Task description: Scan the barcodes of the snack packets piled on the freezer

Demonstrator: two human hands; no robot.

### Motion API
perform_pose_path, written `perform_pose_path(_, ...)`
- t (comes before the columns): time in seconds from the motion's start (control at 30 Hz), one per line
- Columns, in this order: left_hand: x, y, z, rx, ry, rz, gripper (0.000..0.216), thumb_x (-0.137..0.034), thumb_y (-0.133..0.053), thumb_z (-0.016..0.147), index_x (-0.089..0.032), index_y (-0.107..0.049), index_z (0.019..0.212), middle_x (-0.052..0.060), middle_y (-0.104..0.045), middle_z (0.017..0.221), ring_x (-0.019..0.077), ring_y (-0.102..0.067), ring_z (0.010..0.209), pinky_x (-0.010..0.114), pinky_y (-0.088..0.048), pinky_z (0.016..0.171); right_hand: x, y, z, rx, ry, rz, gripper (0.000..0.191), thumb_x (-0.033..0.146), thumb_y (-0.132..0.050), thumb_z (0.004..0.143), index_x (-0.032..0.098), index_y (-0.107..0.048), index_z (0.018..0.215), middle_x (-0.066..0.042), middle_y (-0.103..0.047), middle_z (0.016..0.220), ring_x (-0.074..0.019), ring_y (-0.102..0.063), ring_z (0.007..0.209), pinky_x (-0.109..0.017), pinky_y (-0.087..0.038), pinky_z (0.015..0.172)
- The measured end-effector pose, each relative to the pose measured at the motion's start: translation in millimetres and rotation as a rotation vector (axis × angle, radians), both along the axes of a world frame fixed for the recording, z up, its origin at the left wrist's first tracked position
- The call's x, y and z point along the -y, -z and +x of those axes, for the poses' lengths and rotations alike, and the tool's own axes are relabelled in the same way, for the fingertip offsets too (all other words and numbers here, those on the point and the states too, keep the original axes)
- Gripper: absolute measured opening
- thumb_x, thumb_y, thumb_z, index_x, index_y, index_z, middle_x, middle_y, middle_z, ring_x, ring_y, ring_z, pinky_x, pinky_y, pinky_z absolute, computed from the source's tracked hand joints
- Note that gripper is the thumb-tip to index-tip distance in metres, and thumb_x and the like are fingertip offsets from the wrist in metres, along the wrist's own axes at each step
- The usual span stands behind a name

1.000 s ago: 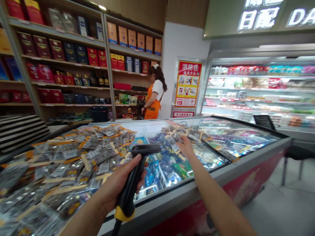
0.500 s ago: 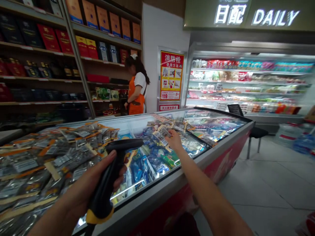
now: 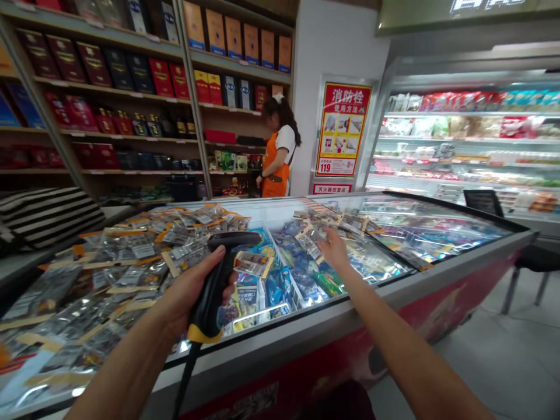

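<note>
From the head view, I have the left hand (image 3: 192, 289) clamped around a black-and-yellow handheld barcode scanner (image 3: 210, 297), its cable (image 3: 186, 376) trailing down. The right hand (image 3: 335, 254) reaches over the chest freezer (image 3: 459, 272), fingertips at a small clear packet (image 3: 310, 245) on the glass; I cannot tell whether they pinch it. More such packets lie just beyond. A large packet heap (image 3: 140, 251) covers the glass on the left; the scanner's head blocks part of my view there. One lone packet (image 3: 254, 263) lies beside the scanner. Striped fabric (image 3: 50, 216) sits left of the heap. Behind: a person in an orange apron (image 3: 276, 172), boxes on shelving, a red poster (image 3: 343, 128). A black chair (image 3: 483, 204) stands right.
</note>
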State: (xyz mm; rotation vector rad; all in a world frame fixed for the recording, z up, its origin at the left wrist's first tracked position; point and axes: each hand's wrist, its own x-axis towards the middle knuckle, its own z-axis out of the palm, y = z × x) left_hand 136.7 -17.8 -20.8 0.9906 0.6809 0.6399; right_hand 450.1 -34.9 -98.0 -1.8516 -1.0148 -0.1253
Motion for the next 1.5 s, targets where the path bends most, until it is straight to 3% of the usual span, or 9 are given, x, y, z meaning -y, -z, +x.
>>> perform_pose_path(0.33,-6,-0.8,-49,-0.048,-0.228,0.041,0.022,-0.035,-0.048,0.073,-0.013,-0.053,0.074,0.000,-0.052,0.053,0.0068,-0.045,0.038,0.018,-0.040,0.036,-45,-10.4,-106,0.042,-0.227,-0.221,0.036,0.018,-0.033,0.072,0.022,-0.059,0.097,-0.002,-0.063,0.089,-0.0174,-0.056,0.084,-0.028,-0.041,0.073)
perform_pose_path(0.47,-1,0.0,-50,-0.054,-0.230,0.036,0.022,-0.036,-0.048,0.073,-0.014,-0.053,0.071,0.000,-0.052,0.051,0.0070,-0.045,0.037,0.018,-0.039,0.035,-59,-12.4,-149,0.143,-0.314,-0.416,0.037,0.028,-0.030,0.077,0.023,-0.052,0.106,-0.005,-0.059,0.101,-0.0233,-0.051,0.096,-0.042,-0.036,0.080)
perform_pose_path(0.57,3,2.0,-44,-0.052,-0.186,0.003,0.025,-0.038,-0.048,0.073,-0.014,-0.053,0.069,0.000,-0.052,0.051,0.0074,-0.045,0.037,0.019,-0.040,0.035,-60,-18.2,-158,0.205,-0.389,-0.423,0.041,0.034,-0.026,0.080,0.023,-0.043,0.114,-0.007,-0.049,0.117,-0.0236,-0.042,0.108,-0.049,-0.029,0.086)
perform_pose_path(0.73,9,2.7,-22,-0.033,-0.118,-0.002,0.025,-0.038,-0.047,0.073,-0.014,-0.053,0.074,-0.001,-0.050,0.049,0.0067,-0.043,0.035,0.018,-0.038,0.033,-29,-28.3,-104,0.324,-0.227,-0.464,0.044,0.038,-0.027,0.079,0.020,-0.041,0.117,-0.010,-0.035,0.128,-0.0257,-0.029,0.117,-0.053,-0.022,0.090)
perform_pose_path(0.9,11,7.9,-1,-0.039,-0.035,0.004,0.027,-0.040,-0.048,0.072,-0.014,-0.053,0.075,0.000,-0.052,0.051,0.0072,-0.044,0.037,0.019,-0.038,0.034,21,-27.4,-4,0.363,0.064,-0.635,0.041,0.028,-0.031,0.077,0.021,-0.044,0.116,-0.010,-0.045,0.120,-0.0279,-0.039,0.109,-0.050,-0.028,0.086)
perform_pose_path(1.03,9,15.0,5,-0.067,-0.006,0.017,0.030,-0.044,-0.050,0.070,-0.014,-0.052,0.071,0.000,-0.053,0.054,0.0072,-0.044,0.038,0.019,-0.038,0.035,40,-23.7,42,0.363,-0.018,-0.825,0.043,0.018,-0.034,0.074,0.021,-0.045,0.115,-0.010,-0.053,0.112,-0.0224,-0.048,0.101,-0.035,-0.035,0.082)
perform_pose_path(1.2,8,18.9,5,-0.070,-0.003,0.022,0.031,-0.045,-0.050,0.070,-0.015,-0.052,0.073,0.000,-0.053,0.054,0.0070,-0.043,0.038,0.019,-0.037,0.035,30,-26.9,32,0.423,-0.072,-0.881,0.046,0.039,-0.040,0.073,0.014,-0.050,0.110,-0.015,-0.055,0.106,-0.0247,-0.050,0.096,-0.033,-0.037,0.077)
perform_pose_path(1.33,10,19.0,4,-0.073,-0.011,0.017,0.032,-0.044,-0.049,0.070,-0.014,-0.054,0.079,0.000,-0.053,0.054,0.0071,-0.044,0.039,0.019,-0.037,0.036,15,-29.8,17,0.389,-0.050,-0.861,0.041,0.048,-0.046,0.066,0.019,-0.061,0.089,-0.013,-0.056,0.102,-0.0273,-0.051,0.093,-0.037,-0.037,0.072)
perform_pose_path(1.5,16,16.4,4,-0.072,-0.006,0.022,0.033,-0.044,-0.049,0.071,-0.013,-0.055,0.081,-0.001,-0.052,0.054,0.0069,-0.044,0.038,0.019,-0.037,0.035,4,-24.1,13,0.107,-0.249,-0.659,0.023,0.038,-0.057,0.059,0.017,-0.061,0.066,-0.004,-0.060,0.059,-0.0173,-0.054,0.060,-0.026,-0.037,0.055)
